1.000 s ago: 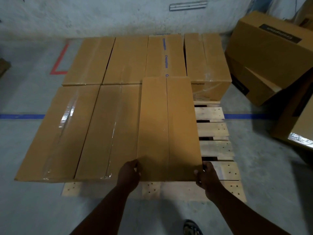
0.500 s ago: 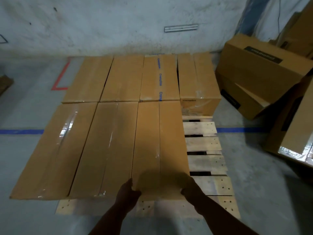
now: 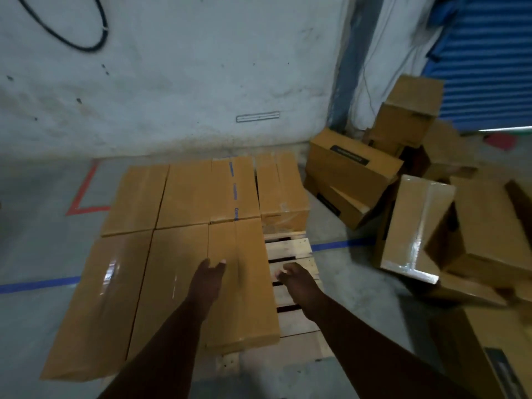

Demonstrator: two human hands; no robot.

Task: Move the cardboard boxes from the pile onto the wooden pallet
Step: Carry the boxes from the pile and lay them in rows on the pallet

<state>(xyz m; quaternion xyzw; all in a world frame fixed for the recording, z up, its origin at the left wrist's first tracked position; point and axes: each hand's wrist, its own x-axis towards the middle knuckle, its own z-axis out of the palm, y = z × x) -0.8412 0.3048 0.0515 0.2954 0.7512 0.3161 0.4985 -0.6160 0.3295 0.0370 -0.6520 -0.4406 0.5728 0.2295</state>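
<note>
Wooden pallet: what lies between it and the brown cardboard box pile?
Head view: only grey concrete floor, crossed by blue tape line, separates wooden pallet from cardboard pile.

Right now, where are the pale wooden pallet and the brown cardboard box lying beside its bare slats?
Wooden pallet [image 3: 289,249]: head view, bare pale slat.
Brown cardboard box [image 3: 247,298]: head view, top face.

Seven boxes on one pallet

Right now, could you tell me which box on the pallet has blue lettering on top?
The back-row box third from the left; it alone carries a blue printed line down its top.
</note>
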